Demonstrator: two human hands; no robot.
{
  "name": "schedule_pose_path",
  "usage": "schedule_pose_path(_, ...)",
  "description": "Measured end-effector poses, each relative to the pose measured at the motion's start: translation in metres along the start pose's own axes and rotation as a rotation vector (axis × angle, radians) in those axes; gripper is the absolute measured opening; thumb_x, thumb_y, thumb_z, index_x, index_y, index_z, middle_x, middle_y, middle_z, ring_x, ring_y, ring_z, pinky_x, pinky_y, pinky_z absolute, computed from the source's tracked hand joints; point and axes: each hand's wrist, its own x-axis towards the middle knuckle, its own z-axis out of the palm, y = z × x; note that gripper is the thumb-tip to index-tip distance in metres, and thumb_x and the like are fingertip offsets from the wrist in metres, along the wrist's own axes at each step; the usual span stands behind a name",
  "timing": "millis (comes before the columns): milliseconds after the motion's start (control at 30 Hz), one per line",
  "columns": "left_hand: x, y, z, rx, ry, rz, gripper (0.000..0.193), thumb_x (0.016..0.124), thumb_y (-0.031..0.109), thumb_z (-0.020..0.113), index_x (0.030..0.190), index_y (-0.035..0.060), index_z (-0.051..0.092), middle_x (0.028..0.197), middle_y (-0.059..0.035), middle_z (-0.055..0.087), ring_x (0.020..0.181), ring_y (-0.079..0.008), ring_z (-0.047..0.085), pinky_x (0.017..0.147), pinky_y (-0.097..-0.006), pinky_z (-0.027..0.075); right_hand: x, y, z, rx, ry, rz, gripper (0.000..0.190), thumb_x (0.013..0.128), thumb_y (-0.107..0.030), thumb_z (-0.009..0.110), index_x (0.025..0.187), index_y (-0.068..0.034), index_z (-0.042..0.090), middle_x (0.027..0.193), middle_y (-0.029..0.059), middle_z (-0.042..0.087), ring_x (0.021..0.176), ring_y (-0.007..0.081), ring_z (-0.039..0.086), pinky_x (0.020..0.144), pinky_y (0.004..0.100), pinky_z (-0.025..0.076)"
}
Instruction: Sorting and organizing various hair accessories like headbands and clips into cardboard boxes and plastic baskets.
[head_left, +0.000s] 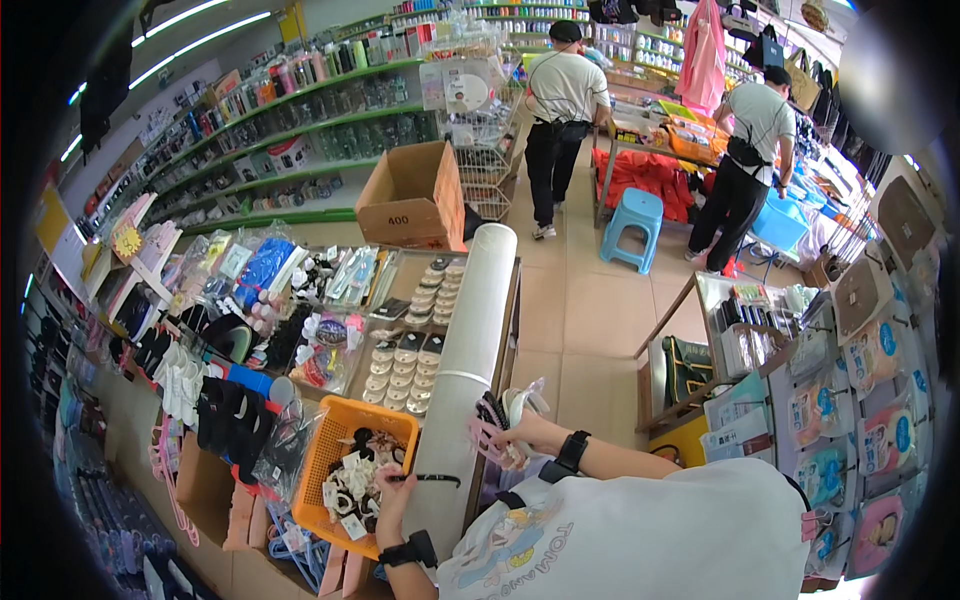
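Note:
My left hand (395, 491) is over the right edge of an orange plastic basket (308, 489) and holds a thin dark headband (437, 478), whose end reaches over a long pale roll (469, 322). Scrunchies and hair ties (358, 478), several with white tags, lie in the basket. To the right of the roll, my right hand (525, 435) grips a bunch of headbands (491, 415), some black, some pink and pale. Part of that bunch is hidden behind my fingers. Both of my wrists carry black straps.
Beyond the basket, display trays hold round hair accessories (400, 373) and packaged goods. A cardboard box (411, 202) stands behind the table. A blue plastic stool (632, 230) and two people (566, 90) are in the aisle. At the right are a low shelf (701, 300) and hanging packages (874, 352).

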Motion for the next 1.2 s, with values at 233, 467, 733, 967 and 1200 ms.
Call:
schedule_pose_path(233,-0.036,0.007,-0.005,-0.104,0.072,-0.174,0.06,0.077,0.023,0.078,0.115,0.0109,0.033,0.11,-0.0063,0.047,0.102,-0.0165,0.048,0.092,-0.0296,0.039,0.003,0.011,-0.002,-0.168,-0.002,-0.146,0.021,0.076,-0.007,0.07,0.087,0.007,0.059,0.063,0.0112,0.061,0.042,0.0166,0.059,0.034,0.0264,0.047)
schedule_pose_path(467,-0.049,-0.008,-0.016,0.026,0.109,-0.23,0.061,0.077,0.027,0.079,0.115,0.0096,0.035,0.106,-0.0071,0.05,0.096,-0.0169,0.05,0.087,-0.0298,0.042,-0.018,-0.004,0.005,-0.25,-0.152,0.022,0.02,0.072,-0.005,0.071,0.087,0.004,0.061,0.066,0.0077,0.062,0.051,0.013,0.06,0.04,0.0246,0.047)
schedule_pose_path(733,-0.039,0.039,0.017,0.191,0.189,-0.323,0.069,0.079,0.036,0.075,0.123,0.0038,0.034,0.111,-0.0107,0.051,0.098,-0.0209,0.051,0.089,-0.0323,0.042,-0.006,0.049,0.015,0.03,-0.412,0.275,0.013,0.074,-0.004,0.068,0.084,-0.002,0.06,0.073,0.0083,0.062,0.065,0.0157,0.063,0.046,0.0289,0.049)
schedule_pose_path(967,-0.033,0.035,0.015,0.168,0.209,-0.222,0.064,0.083,0.039,0.071,0.126,0.0035,0.039,0.122,-0.0118,0.046,0.112,-0.0214,0.044,0.097,-0.0328,0.035,-0.015,0.056,0.042,0.374,-0.569,0.603,0.019,0.086,-0.019,0.059,0.077,-0.003,0.059,0.082,0.0094,0.063,0.082,0.0221,0.064,0.06,0.0436,0.053)
schedule_pose_path(1200,-0.056,0.019,0.002,-0.11,0.124,-0.148,0.063,0.077,0.028,0.078,0.121,0.0084,0.036,0.115,-0.0089,0.048,0.102,-0.0183,0.047,0.092,-0.0318,0.038,-0.022,0.049,0.047,0.514,-0.488,0.648,0.019,0.085,-0.018,0.063,0.075,-0.003,0.058,0.077,0.0113,0.062,0.073,0.025,0.063,0.062,0.0427,0.053)
